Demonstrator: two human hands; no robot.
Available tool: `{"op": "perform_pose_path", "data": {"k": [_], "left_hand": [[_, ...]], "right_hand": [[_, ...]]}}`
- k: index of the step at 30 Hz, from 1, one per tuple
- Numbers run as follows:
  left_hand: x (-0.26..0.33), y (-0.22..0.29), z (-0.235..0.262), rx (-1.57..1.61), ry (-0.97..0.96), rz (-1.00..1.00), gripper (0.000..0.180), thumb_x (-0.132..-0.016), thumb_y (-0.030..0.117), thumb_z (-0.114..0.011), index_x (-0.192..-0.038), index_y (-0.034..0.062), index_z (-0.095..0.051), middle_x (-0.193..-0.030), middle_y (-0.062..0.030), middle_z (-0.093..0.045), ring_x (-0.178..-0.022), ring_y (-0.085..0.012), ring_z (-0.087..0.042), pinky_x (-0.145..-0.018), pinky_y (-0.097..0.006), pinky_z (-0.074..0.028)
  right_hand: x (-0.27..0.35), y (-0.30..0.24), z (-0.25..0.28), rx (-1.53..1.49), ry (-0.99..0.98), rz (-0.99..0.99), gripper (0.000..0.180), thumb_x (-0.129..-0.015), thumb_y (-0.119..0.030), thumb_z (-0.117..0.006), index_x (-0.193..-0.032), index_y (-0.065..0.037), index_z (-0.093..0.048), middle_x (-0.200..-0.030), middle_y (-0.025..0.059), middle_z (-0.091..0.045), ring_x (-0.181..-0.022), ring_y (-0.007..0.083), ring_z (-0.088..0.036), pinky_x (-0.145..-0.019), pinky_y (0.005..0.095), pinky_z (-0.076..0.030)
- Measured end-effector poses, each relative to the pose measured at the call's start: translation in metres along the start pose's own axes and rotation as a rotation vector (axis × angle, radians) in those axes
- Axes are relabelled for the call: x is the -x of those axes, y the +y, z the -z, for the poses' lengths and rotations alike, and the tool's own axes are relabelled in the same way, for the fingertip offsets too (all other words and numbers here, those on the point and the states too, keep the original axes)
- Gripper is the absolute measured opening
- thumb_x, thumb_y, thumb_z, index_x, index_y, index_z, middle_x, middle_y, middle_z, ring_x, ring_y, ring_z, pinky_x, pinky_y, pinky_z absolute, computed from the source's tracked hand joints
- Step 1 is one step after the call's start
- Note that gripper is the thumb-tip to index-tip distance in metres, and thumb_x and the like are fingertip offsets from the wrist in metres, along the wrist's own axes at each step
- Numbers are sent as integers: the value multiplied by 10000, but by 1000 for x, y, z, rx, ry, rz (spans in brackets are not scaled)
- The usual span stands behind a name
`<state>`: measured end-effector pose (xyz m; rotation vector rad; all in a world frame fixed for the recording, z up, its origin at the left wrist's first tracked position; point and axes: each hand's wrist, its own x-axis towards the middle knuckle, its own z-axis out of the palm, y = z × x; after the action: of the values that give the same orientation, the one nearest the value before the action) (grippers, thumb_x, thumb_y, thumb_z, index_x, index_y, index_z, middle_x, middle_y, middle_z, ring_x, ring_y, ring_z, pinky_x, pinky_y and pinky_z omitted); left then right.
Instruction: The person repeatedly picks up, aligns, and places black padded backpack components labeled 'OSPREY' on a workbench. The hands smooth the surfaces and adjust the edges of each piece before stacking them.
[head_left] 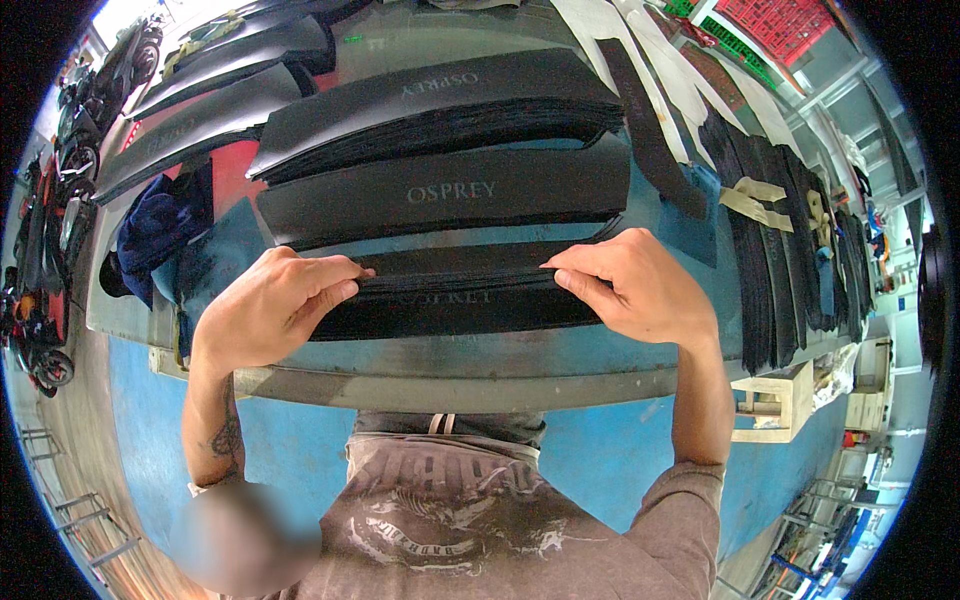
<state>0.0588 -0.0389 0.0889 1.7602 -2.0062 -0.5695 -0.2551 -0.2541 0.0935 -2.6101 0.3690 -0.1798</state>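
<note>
My left hand and my right hand face each other over the near edge of the table, thumbs and forefingers pinched. Between them they grip the two ends of a black panel, a long thin sheet whose near edge is raised. Under it, close to the table's edge, another black panel with pale lettering lies flat. Just beyond my hands rests a stack of matching black panels, its top one lettered. A second, thicker stack sits farther back.
More black panels are piled at the far left beside a dark blue cloth. White strips and bundled black strips hang over the right side of the table. A wooden crate stands low at right.
</note>
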Motion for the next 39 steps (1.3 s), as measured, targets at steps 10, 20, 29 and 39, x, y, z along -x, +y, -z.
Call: {"op": "perform_pose_path", "data": {"k": [10,20,29,39], "left_hand": [[-5,-3,3,-10,-22,-1,193,-1054,107,-599,-1194,2,-681,-922,-208,-730,-791,-440,-692,-696,-491,-514],[0,4,1,-48,-38,11,213,-1033,82,-599,-1219,5,-670,-870,-221,-700,-787,-451,-671,-682,-530,-480],[4,9,-4,-51,-32,-9,337,-927,144,-784,-1226,26,-683,-1052,-198,-769,-962,-427,-740,-859,-465,-589],[-3,-19,-2,97,-54,-98,194,-892,139,-835,-989,-4,-746,-1105,-194,-784,-988,-363,-769,-816,-415,-597]], "right_hand": [[-11,3,6,27,-12,61,194,-963,-138,-673,-1039,14,-766,-756,225,-687,-671,393,-700,-612,443,-525],[-11,-1,5,-13,-24,-37,203,-899,-160,-661,-962,-16,-788,-787,238,-720,-723,415,-729,-705,490,-587],[0,-14,-1,112,-23,38,294,-895,-253,-787,-1120,-67,-752,-1129,181,-753,-1024,378,-737,-874,479,-597],[-4,5,0,-89,-22,-40,235,-923,-262,-781,-918,-27,-788,-921,185,-759,-850,378,-742,-756,454,-579]]}}
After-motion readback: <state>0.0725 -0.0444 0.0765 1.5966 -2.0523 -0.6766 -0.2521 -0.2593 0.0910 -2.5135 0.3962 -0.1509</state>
